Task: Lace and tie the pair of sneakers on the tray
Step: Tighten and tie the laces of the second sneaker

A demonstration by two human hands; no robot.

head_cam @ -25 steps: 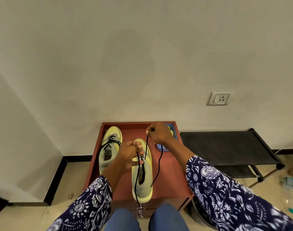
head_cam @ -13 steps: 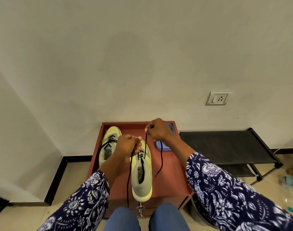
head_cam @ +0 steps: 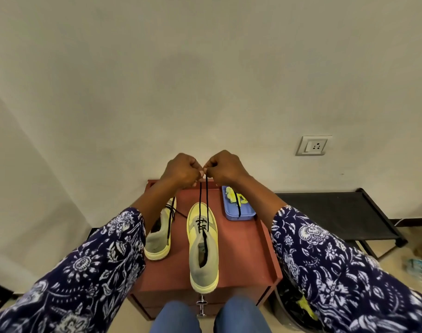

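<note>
Two yellow-and-grey sneakers stand on a red-brown tray-topped cabinet. The right sneaker sits in the middle, toe away from me, with a black lace threaded through its front eyelets. Both lace ends rise taut to my hands. My left hand and my right hand are raised side by side above the far edge of the tray, each fisted on one lace end. A loose tail of lace hangs below my right wrist. The left sneaker, with black laces, is partly hidden by my left forearm.
A small blue box with something yellow in it sits at the tray's far right corner. A low black rack stands to the right. A wall socket is above it. My knees are just in front of the cabinet drawer handle.
Both hands have risen and come together above the sneaker, pulling the two lace ends up taut. Earlier the left hand was down at the shoe's eyelets.
</note>
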